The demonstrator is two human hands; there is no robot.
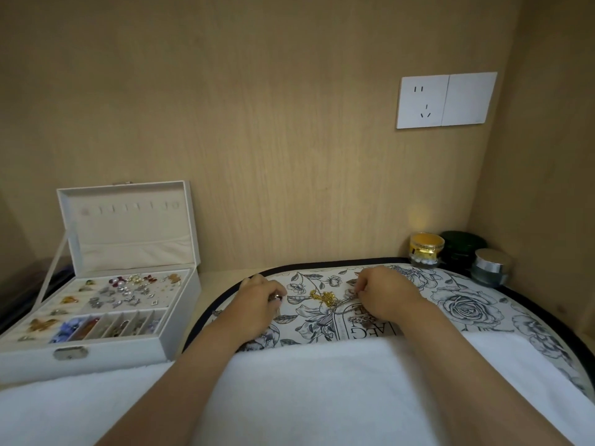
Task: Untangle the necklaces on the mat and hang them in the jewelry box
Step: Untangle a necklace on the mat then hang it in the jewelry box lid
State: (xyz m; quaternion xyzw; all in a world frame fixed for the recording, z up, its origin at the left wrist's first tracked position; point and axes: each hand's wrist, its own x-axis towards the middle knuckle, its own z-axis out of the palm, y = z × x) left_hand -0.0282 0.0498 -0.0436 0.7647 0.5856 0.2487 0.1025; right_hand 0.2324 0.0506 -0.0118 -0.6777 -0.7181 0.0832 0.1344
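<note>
A tangle of necklaces lies on the floral mat [460,304]: a gold chain [325,298] in the middle and silver chains [357,318] just below and right of it. My left hand [257,300] rests curled on the mat left of the gold chain, pinching a small silver piece with a dark bead at its fingertips. My right hand [386,292] is curled to the right and pinches a thin silver chain near the tangle. The white jewelry box [106,352] stands open at the left, its raised lid showing a row of hooks with nothing on them.
The box tray holds several earrings, brooches and rings. A gold-lidded jar [425,249], a dark jar [463,249] and a silver-lidded jar [491,267] stand at the back right corner. A white towel [306,391] covers the front. A wall socket [446,99] is above.
</note>
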